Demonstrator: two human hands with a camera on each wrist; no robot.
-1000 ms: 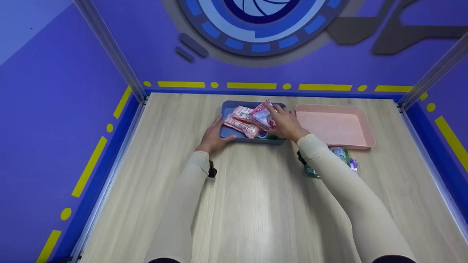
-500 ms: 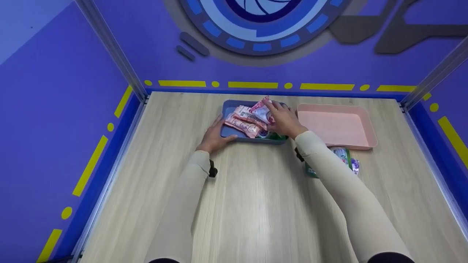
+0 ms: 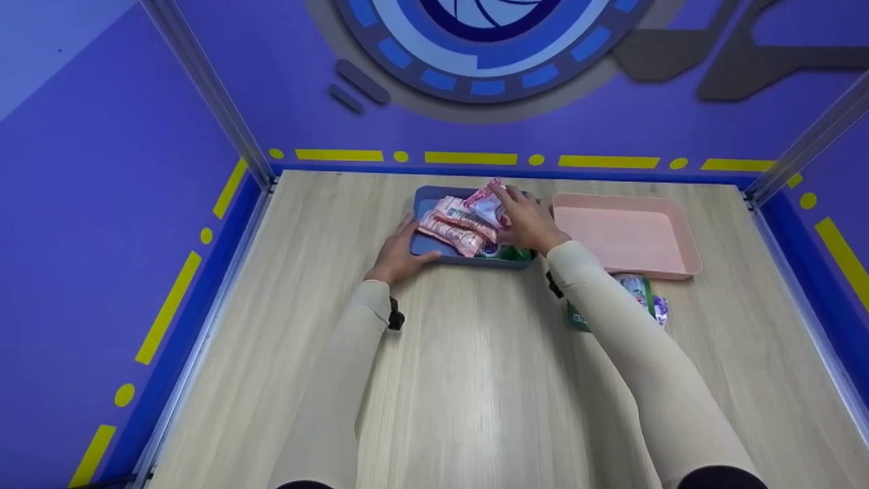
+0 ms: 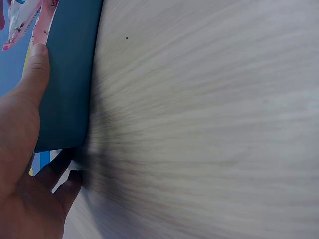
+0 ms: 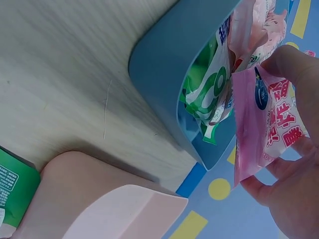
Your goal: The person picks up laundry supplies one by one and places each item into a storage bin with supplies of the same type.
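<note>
In the head view my left hand (image 3: 397, 255) holds the near left corner of a blue-grey plastic tray (image 3: 441, 261). In the left wrist view its thumb (image 4: 37, 69) lies on the rim and the other fingers sit round the corner, low against the tray's end. My right hand (image 3: 533, 223) pinches a pink and white snack packet (image 5: 266, 117) with red lettering between thumb and fingers, over the tray's right half. Under it lie pink packets (image 3: 453, 231) and a green and white packet (image 5: 212, 84) inside the tray.
A pink tray (image 3: 686, 244) stands to the right of the blue-grey one. Just in front of it, partly behind my right forearm, lie green packets (image 3: 635, 288) and a purple one (image 3: 660, 309). Blue printed panels (image 3: 475, 136) rise behind and beside the wooden table (image 3: 461, 380).
My right hand and the pink packet have shifted slightly left and toward the back. The left hand keeps its place on the tray.
</note>
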